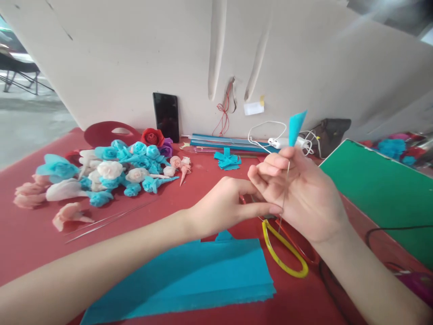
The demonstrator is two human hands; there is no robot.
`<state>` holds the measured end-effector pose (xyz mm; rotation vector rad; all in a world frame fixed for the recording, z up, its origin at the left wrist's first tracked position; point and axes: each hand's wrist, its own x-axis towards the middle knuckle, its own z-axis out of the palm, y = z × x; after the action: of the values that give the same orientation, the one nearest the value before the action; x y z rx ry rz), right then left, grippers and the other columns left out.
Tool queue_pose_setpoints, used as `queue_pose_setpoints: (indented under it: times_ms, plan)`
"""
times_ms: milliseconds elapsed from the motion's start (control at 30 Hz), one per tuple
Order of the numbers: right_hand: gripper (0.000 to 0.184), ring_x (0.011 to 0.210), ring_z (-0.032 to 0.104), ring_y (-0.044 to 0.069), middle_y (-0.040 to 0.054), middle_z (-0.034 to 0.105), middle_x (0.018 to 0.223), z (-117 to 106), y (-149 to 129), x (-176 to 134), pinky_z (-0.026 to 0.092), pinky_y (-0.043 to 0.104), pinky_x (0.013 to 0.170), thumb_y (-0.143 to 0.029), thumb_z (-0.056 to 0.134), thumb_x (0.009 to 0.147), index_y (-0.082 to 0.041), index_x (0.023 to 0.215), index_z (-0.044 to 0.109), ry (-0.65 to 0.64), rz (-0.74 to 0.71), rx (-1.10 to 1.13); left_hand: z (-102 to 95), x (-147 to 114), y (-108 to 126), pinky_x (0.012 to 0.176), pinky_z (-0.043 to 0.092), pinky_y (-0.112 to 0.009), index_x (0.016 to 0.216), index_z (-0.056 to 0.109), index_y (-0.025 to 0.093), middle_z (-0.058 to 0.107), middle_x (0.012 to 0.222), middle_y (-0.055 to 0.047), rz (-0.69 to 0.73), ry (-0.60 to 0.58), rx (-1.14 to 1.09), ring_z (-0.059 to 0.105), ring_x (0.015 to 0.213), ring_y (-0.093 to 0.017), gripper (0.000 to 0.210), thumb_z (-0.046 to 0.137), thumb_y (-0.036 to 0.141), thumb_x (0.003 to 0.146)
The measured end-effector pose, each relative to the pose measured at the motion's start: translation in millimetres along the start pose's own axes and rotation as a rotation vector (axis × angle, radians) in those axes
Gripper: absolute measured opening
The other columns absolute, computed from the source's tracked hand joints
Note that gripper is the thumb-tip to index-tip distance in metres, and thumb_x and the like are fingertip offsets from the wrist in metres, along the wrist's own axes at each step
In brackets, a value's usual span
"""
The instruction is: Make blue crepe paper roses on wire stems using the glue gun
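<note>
Between its thumb and fingertips my right hand [311, 194] pinches the base of a rolled blue crepe paper cone [296, 128] at the top of a thin wire [287, 187]. The wire runs down across the right palm. My left hand [226, 203] is closed, its thumb and forefinger pinching the wire lower down. Below the hands lie scissors [286, 257] with a yellow and a red handle loop, their blades mostly hidden. A stack of blue crepe paper [203, 275] lies on the red table in front of me, partly behind my left forearm.
Blue, white and pink paper flowers [115, 169] are heaped at the left, with loose wires [101, 225] nearby. Blue paper strips [228, 159] lie at the back. A phone [166, 117] leans against the wall. A green board [382, 194] stands right, near a black cable [399, 229].
</note>
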<state>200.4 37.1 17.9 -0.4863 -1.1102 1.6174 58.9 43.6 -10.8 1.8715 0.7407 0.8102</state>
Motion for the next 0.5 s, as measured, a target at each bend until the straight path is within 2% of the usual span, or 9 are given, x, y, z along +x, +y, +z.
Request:
queue_pose_setpoints:
  times_ms: [67, 133, 200, 267, 367, 433, 500]
  plan:
    - [0.014, 0.068, 0.060, 0.003, -0.0086, 0.060, 0.066, 4, 1, -4, 0.052, 0.019, 0.088, -0.028, 0.061, 0.084, -0.028, 0.072, 0.068, -0.056, 0.045, 0.039, -3.6, -3, -1, 0.051, 0.041, -0.020, 0.065, 0.068, 0.014, 0.062, 0.057, 0.001, 0.002, 0.032, -0.007, 0.053, 0.054, -0.011, 0.023, 0.069, 0.035, 0.074]
    - [0.012, 0.068, 0.060, 0.005, -0.0078, 0.059, 0.066, 6, 0, -5, 0.055, 0.022, 0.082, -0.029, 0.063, 0.083, -0.027, 0.072, 0.068, -0.070, 0.076, 0.036, -9.2, -5, -1, 0.054, 0.042, -0.020, 0.067, 0.069, 0.015, 0.064, 0.060, 0.001, 0.018, 0.066, -0.016, 0.055, 0.058, -0.011, 0.019, 0.070, 0.033, 0.073]
    - [0.013, 0.066, 0.059, 0.005, -0.0068, 0.058, 0.066, 4, -2, -4, 0.057, 0.024, 0.076, -0.029, 0.062, 0.083, -0.027, 0.071, 0.067, -0.022, 0.065, -0.010, -16.6, -5, -1, 0.057, 0.043, -0.019, 0.071, 0.071, 0.017, 0.067, 0.065, 0.002, 0.038, 0.104, -0.027, 0.056, 0.062, -0.011, 0.012, 0.070, 0.029, 0.073]
    - [0.013, 0.065, 0.058, 0.005, -0.0064, 0.057, 0.066, -1, -4, -1, 0.057, 0.025, 0.078, -0.029, 0.063, 0.082, -0.028, 0.070, 0.067, 0.037, 0.033, -0.086, -26.2, -4, -2, 0.059, 0.043, -0.018, 0.070, 0.070, 0.017, 0.067, 0.066, 0.002, 0.047, 0.154, -0.043, 0.056, 0.062, -0.010, 0.010, 0.069, 0.026, 0.074]
    - [0.013, 0.065, 0.060, 0.008, -0.0054, 0.058, 0.065, -9, -4, 3, 0.059, 0.030, 0.079, -0.033, 0.064, 0.080, -0.030, 0.068, 0.068, 0.104, -0.014, -0.345, -44.5, 1, -11, 0.065, 0.045, -0.018, 0.067, 0.064, 0.015, 0.063, 0.064, 0.000, 0.040, 0.303, -0.099, 0.058, 0.065, -0.010, 0.027, 0.053, 0.029, 0.087]
    - [0.012, 0.066, 0.062, 0.010, -0.0042, 0.063, 0.069, -13, -2, 3, 0.060, 0.030, 0.070, -0.035, 0.065, 0.079, -0.031, 0.069, 0.070, 0.143, -0.049, -0.527, -57.0, 5, -18, 0.066, 0.048, -0.021, 0.090, 0.058, 0.017, 0.064, 0.071, -0.001, 0.034, 0.404, -0.161, 0.062, 0.070, -0.011, 0.024, 0.037, 0.028, 0.093]
    - [0.008, 0.066, 0.063, 0.011, -0.0031, 0.067, 0.073, -12, 0, -1, 0.059, 0.025, 0.064, -0.034, 0.067, 0.078, -0.030, 0.073, 0.072, 0.173, -0.086, -0.650, -66.6, 8, -21, 0.069, 0.051, -0.023, 0.105, 0.050, 0.019, 0.065, 0.095, -0.004, 0.043, 0.439, -0.214, 0.065, 0.086, -0.014, 0.018, 0.043, 0.019, 0.089]
